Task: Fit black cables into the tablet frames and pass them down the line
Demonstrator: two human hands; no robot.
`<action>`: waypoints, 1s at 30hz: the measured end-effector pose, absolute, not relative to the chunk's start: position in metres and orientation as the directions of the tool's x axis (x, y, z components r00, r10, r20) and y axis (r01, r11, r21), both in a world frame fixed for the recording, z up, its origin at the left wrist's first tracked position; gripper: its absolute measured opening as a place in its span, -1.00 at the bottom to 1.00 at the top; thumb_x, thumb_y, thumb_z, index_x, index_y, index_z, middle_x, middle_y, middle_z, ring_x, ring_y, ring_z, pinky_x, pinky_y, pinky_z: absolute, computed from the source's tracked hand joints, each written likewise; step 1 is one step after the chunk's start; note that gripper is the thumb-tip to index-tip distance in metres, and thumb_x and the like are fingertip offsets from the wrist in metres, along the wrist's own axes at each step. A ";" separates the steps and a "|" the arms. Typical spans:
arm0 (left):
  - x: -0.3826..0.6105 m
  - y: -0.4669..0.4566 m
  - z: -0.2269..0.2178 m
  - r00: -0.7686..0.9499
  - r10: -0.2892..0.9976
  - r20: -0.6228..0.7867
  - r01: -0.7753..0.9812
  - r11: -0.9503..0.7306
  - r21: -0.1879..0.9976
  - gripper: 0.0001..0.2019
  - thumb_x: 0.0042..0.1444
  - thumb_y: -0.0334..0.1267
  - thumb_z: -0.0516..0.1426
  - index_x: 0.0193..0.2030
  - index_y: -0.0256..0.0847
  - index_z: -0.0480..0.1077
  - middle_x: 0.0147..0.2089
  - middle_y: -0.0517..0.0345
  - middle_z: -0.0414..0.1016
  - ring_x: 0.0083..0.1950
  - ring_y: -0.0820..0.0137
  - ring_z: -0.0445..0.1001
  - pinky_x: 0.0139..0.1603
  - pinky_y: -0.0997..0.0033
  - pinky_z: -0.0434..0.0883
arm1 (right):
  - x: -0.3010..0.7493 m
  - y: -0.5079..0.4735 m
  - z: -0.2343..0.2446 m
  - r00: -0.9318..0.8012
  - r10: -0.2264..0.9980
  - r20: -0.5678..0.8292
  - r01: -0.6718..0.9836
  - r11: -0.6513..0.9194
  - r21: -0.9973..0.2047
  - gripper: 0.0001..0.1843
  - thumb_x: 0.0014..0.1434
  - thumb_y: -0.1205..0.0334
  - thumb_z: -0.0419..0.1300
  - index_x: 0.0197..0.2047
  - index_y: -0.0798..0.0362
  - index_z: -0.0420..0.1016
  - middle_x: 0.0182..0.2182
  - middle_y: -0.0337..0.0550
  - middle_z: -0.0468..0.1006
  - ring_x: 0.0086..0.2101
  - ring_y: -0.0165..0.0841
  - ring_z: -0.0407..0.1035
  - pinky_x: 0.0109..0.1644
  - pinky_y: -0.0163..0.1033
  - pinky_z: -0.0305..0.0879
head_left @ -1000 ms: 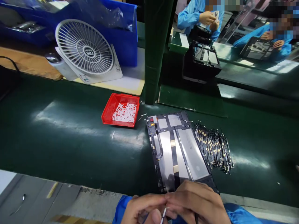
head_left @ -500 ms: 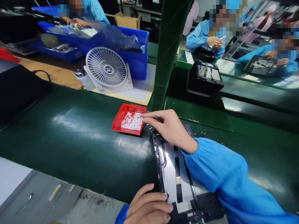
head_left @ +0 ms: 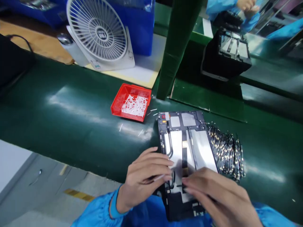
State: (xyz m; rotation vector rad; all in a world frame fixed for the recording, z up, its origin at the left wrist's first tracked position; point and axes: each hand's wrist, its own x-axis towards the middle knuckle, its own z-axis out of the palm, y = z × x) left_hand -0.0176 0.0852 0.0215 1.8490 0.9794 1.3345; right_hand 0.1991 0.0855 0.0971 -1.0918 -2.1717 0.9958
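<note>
An opened tablet chassis lies on the green conveyor belt, showing silver panels and black ribbon strips. My left hand rests at its left edge, pinching a thin white strip. Over the chassis's lower half is my right hand, fingers curled around slim dark tweezers, mostly hidden. Further up, a red tray holds many white strips, with a few loose on the belt. Beside the chassis lies a heap of black cables with gold connectors.
A green post rises behind the chassis. Beyond the belt stand a white fan and a blue bin. A black fixture sits on the right, and a co-worker's hands show at the top.
My right hand has come back from the red tray to the chassis. My left hand has moved up onto the chassis's left edge, and the view has shifted.
</note>
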 end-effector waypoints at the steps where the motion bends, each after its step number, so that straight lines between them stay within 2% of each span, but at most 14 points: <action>1: -0.017 0.088 0.019 0.204 0.868 0.452 0.181 -0.487 0.854 -0.88 0.12 -0.41 0.27 -0.21 -0.17 0.50 -0.20 0.15 0.66 -0.11 0.36 0.61 0.18 0.20 0.40 | 0.197 0.077 0.089 -0.526 0.836 0.154 0.433 0.420 -0.798 -0.74 0.22 0.50 0.19 -0.05 0.06 0.46 -0.26 -0.18 0.53 -0.27 -0.45 0.46 -0.16 -0.45 0.45; 4: -0.015 0.093 0.014 0.207 0.885 0.417 0.167 -0.452 0.876 -0.89 0.11 -0.40 0.27 -0.23 -0.15 0.52 -0.25 0.18 0.65 -0.16 0.37 0.61 0.11 0.23 0.42 | 0.190 0.065 0.070 -0.473 0.856 0.211 0.440 0.436 -0.785 -0.80 0.20 0.53 0.19 -0.13 0.12 0.48 -0.27 -0.11 0.53 -0.23 -0.39 0.44 -0.10 -0.35 0.45; 8: -0.013 0.096 0.012 0.216 0.885 0.413 0.163 -0.450 0.878 -0.88 0.09 -0.41 0.28 -0.23 -0.15 0.51 -0.25 0.20 0.65 -0.18 0.39 0.60 0.08 0.25 0.41 | 0.189 0.061 0.065 -0.419 0.888 0.190 0.543 0.412 -0.732 -0.83 0.25 0.49 0.13 -0.20 0.10 0.51 -0.32 -0.10 0.46 -0.21 -0.36 0.41 -0.14 -0.33 0.44; 16: -0.014 0.097 0.012 0.218 0.890 0.399 0.182 -0.439 0.880 -0.89 0.10 -0.40 0.27 -0.24 -0.14 0.51 -0.27 0.21 0.65 -0.21 0.40 0.60 0.06 0.27 0.42 | 0.194 0.055 0.056 -0.472 0.871 0.139 0.599 0.432 -0.674 -0.81 0.32 0.43 0.07 -0.15 0.05 0.49 -0.30 -0.12 0.47 -0.23 -0.39 0.41 -0.15 -0.34 0.45; 20: -0.016 0.096 0.011 0.234 0.886 0.401 0.180 -0.445 0.877 -0.93 0.15 -0.36 0.24 -0.22 -0.14 0.51 -0.28 0.19 0.64 -0.22 0.37 0.60 0.03 0.23 0.42 | 0.193 0.053 0.053 -0.485 0.864 0.136 0.624 0.451 -0.638 -0.80 0.34 0.40 0.04 -0.13 0.06 0.49 -0.28 -0.12 0.50 -0.20 -0.39 0.42 -0.08 -0.32 0.46; 23: -0.018 0.101 0.013 0.255 0.863 0.436 0.170 -0.484 0.858 -0.93 0.20 -0.35 0.20 -0.20 -0.16 0.51 -0.24 0.16 0.65 -0.18 0.37 0.59 0.07 0.20 0.39 | 0.191 0.054 0.055 -0.505 0.847 0.168 0.607 0.486 -0.629 -0.78 0.37 0.36 0.01 -0.12 0.09 0.49 -0.27 -0.10 0.53 -0.16 -0.37 0.42 -0.04 -0.30 0.45; 27: -0.017 0.121 0.023 0.359 0.782 0.509 0.261 -0.608 0.750 -0.91 0.15 -0.34 0.25 -0.19 -0.15 0.52 -0.16 0.18 0.65 -0.06 0.35 0.56 0.21 0.16 0.29 | 0.191 0.055 0.055 -0.532 0.827 0.183 0.593 0.518 -0.617 -0.79 0.38 0.34 0.03 -0.12 0.10 0.49 -0.26 -0.11 0.54 -0.16 -0.36 0.42 0.02 -0.29 0.42; 30: -0.012 0.141 0.030 0.460 0.756 0.466 0.327 -0.632 0.702 -0.89 0.12 -0.33 0.28 -0.21 -0.08 0.52 -0.11 0.27 0.65 0.01 0.36 0.52 0.29 0.17 0.18 | 0.192 0.055 0.054 -0.536 0.826 0.173 0.605 0.519 -0.604 -0.82 0.36 0.35 0.05 -0.11 0.09 0.49 -0.25 -0.11 0.54 -0.14 -0.35 0.42 0.01 -0.31 0.42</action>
